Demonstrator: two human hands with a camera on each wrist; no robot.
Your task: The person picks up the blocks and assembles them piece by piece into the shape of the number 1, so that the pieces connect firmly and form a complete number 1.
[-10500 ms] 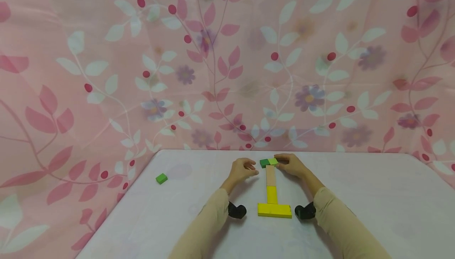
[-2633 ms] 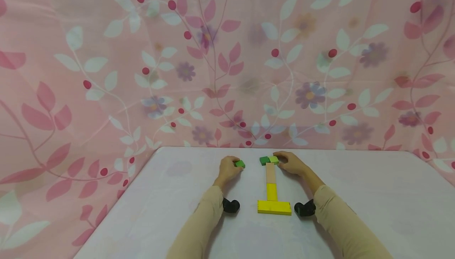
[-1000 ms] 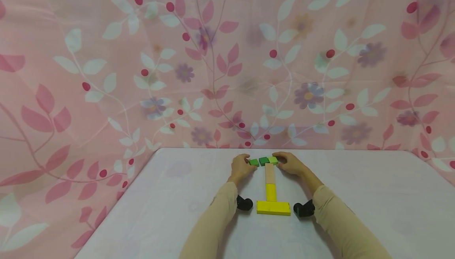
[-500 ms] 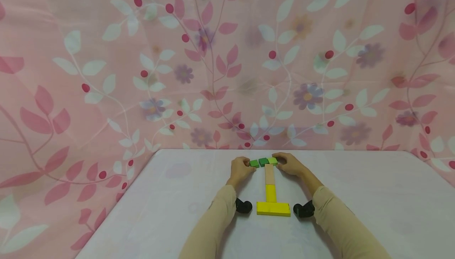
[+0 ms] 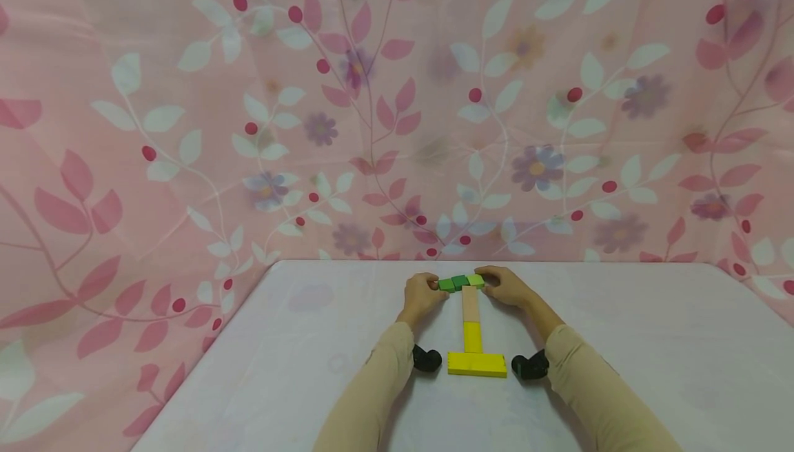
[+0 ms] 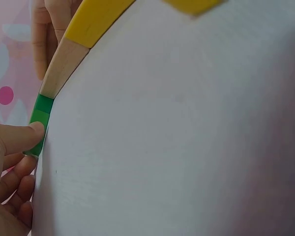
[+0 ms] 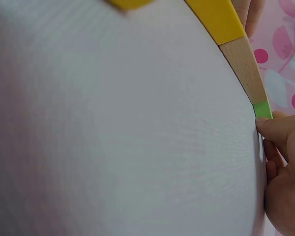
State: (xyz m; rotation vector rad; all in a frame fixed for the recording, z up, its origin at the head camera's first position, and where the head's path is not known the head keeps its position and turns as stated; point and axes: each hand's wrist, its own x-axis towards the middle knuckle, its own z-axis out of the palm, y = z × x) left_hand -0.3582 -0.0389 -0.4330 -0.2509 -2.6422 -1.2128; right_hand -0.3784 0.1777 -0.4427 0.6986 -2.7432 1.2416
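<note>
Three small green blocks form a row across the top of a line of blocks in the head view. My left hand (image 5: 422, 297) pinches the mid-green block (image 5: 446, 286) at the row's left end, thumb on the near side. That block meets the dark green block (image 5: 460, 282) in the middle. At the right end, my right hand (image 5: 510, 288) pinches the light green block (image 5: 475, 280) between thumb and fingers. From the row, a plain wooden block (image 5: 471, 304) runs toward me, then a yellow block (image 5: 473, 337), ending at a crosswise long yellow block (image 5: 477, 364).
A white-covered table (image 5: 620, 355) carries everything. Behind its far edge, close beyond the hands, hangs a pink floral cloth (image 5: 397, 128). Black wrist cameras (image 5: 428, 360) sit beside the long yellow block, one on either side.
The mid-green block, first lying alone at the far left, was picked up by my left hand and brought right. Its last small gap to the dark green block has closed. My right hand stayed put.
</note>
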